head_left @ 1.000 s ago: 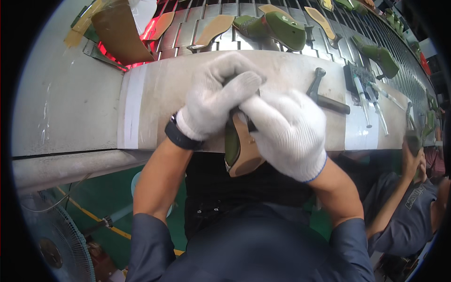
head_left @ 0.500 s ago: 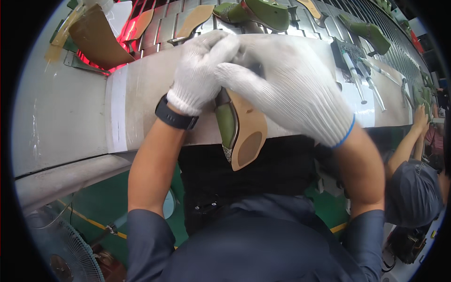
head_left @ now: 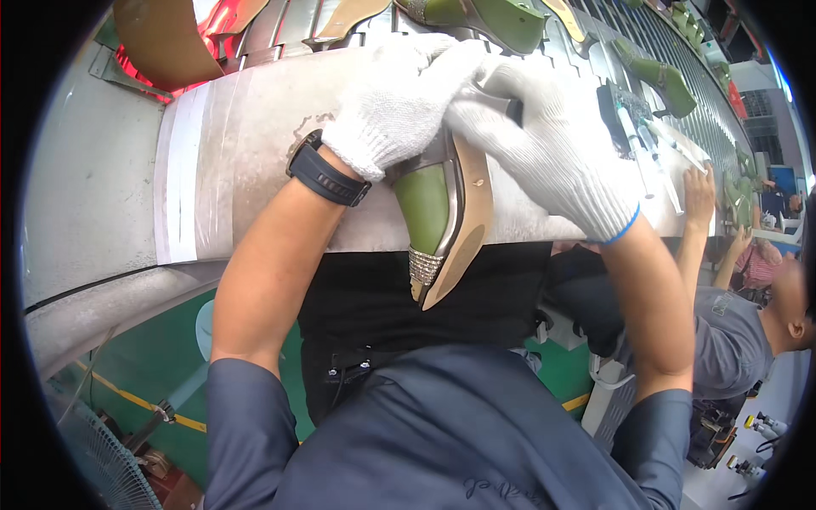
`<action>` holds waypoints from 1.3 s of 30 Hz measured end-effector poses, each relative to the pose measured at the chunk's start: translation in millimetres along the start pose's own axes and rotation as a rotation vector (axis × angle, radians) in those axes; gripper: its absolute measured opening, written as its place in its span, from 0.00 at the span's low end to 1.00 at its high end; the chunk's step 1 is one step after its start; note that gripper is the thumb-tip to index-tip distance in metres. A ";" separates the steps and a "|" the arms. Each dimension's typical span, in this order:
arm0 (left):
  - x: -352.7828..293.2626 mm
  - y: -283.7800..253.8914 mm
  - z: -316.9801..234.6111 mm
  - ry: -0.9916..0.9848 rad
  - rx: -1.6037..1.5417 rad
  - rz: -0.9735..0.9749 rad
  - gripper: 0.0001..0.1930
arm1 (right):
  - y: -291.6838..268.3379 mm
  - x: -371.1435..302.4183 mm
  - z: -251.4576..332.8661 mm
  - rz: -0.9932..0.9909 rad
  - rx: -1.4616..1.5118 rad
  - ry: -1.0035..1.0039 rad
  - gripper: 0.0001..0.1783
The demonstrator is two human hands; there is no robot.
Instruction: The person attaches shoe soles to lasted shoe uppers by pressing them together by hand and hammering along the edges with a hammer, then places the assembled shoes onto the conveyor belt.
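A shoe (head_left: 469, 234) on a green shoe last (head_left: 423, 204) juts over the bench's front edge, toe toward me. Its tan sole is turned to the right and a sparkling band crosses near the toe. My left hand (head_left: 395, 110), in a white knit glove, is closed around the heel end from the left. My right hand (head_left: 548, 140), gloved too, grips the same end from the right with curled fingers. Both gloves hide most of the heel, and I cannot make out exactly what the fingertips press on.
Green lasts (head_left: 501, 21) and tan soles (head_left: 344, 21) lie on the roller conveyor (head_left: 280, 34) beyond the bench (head_left: 255, 161). Red light glows at the far left. Syringes (head_left: 633, 140) lie at right, near a co-worker's hand (head_left: 699, 195). A fan (head_left: 110, 450) stands lower left.
The shoe has rolled so more of its green side and sparkling band show, and less sole. My hands have shifted slightly. A co-worker's hand has come in beside the syringes.
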State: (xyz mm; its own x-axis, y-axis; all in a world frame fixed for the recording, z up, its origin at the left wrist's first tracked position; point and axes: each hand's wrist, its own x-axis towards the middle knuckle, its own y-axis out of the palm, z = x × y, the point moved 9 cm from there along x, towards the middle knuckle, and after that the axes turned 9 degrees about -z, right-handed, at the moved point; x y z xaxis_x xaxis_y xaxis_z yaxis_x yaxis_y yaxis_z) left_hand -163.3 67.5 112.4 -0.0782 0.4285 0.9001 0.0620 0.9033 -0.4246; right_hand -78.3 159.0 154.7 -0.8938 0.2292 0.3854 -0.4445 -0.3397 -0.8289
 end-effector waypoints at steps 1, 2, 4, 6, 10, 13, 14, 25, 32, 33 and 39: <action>-13.2 15.8 17.5 -0.206 -0.187 0.164 0.22 | -0.5 -1.1 3.4 -0.005 0.095 -0.039 0.25; -10.4 20.0 14.7 -0.212 -0.197 0.156 0.22 | 3.4 -7.6 -3.4 0.002 0.084 -0.036 0.25; -1.6 7.1 -1.7 -0.051 -0.037 -0.004 0.21 | 21.0 -25.4 -37.8 0.020 0.277 0.258 0.28; 3.6 3.1 -6.7 0.010 0.018 0.034 0.16 | 33.6 -33.8 -40.7 0.059 0.382 0.370 0.30; 4.5 -1.9 -12.6 -0.110 -0.032 0.098 0.20 | 45.2 -47.1 -41.5 -0.020 0.538 0.427 0.30; 3.4 2.3 -5.9 -0.131 -0.047 0.128 0.19 | 51.5 -52.8 -37.3 -0.038 0.663 0.492 0.31; 3.0 3.7 -6.4 -0.128 -0.069 0.112 0.19 | 52.8 -56.7 -37.3 -0.034 0.641 0.512 0.32; 11.1 -3.7 -15.0 -0.158 -0.045 0.131 0.18 | 38.9 -69.8 -31.0 0.081 0.468 0.515 0.34; -7.6 20.5 24.9 -0.835 -0.596 0.311 0.17 | 47.8 -70.4 -29.0 0.024 0.758 0.599 0.37; -4.0 18.8 20.9 -0.779 -0.564 0.344 0.21 | 44.9 -62.2 -28.5 0.025 0.775 0.560 0.35; -14.3 -27.2 39.5 -0.749 -0.538 0.233 0.29 | 29.3 -19.9 -4.8 -0.042 0.616 0.222 0.33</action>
State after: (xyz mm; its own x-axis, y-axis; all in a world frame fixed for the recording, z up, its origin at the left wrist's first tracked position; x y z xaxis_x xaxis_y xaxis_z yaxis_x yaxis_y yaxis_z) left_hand -203.1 37.7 107.2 -0.6122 0.6683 0.4226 0.5919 0.7417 -0.3155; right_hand -73.2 148.9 120.8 -0.8707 0.4142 0.2651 -0.4904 -0.7716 -0.4052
